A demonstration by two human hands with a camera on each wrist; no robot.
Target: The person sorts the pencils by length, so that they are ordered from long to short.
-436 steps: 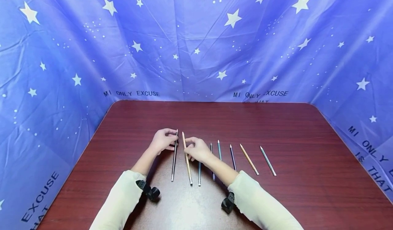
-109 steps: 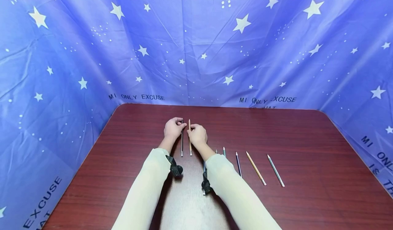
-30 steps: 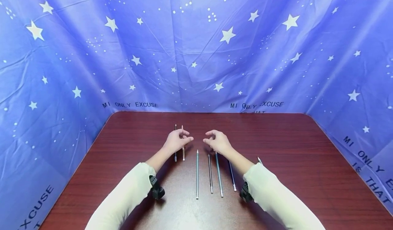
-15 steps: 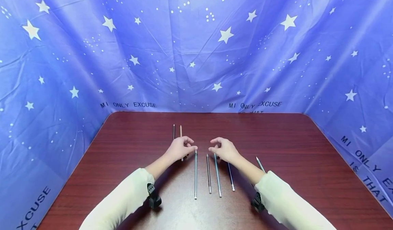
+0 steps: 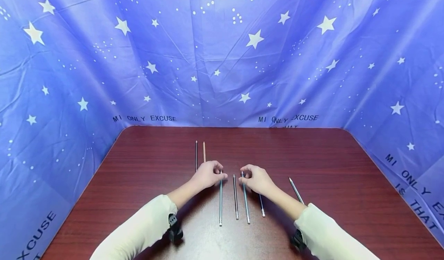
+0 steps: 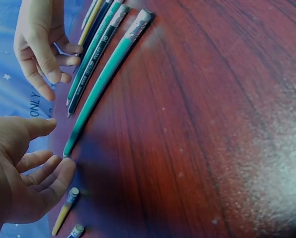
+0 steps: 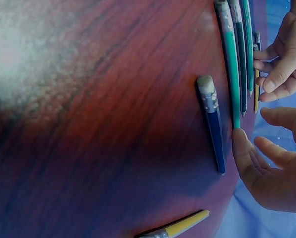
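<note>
Left wrist: black pencil (image 6: 97,55) bears blurred print, backdrop (image 6: 6,89) reads "ONLY".

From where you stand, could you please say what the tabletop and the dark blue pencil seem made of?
Tabletop: glossy wood or laminate, judging by grain and glare. Dark blue pencil: probably painted wood, with a smooth, even colour; silvery ferrule looks metal, pale eraser perhaps rubber.

i could pass by the far right corner of the table (image 5: 305,148) and along its left edge. between the left hand (image 5: 207,174) and right hand (image 5: 257,180), a black pencil (image 5: 236,198) lies in the way; toward the far edge, a yellow pencil (image 5: 204,151) obstructs.
</note>
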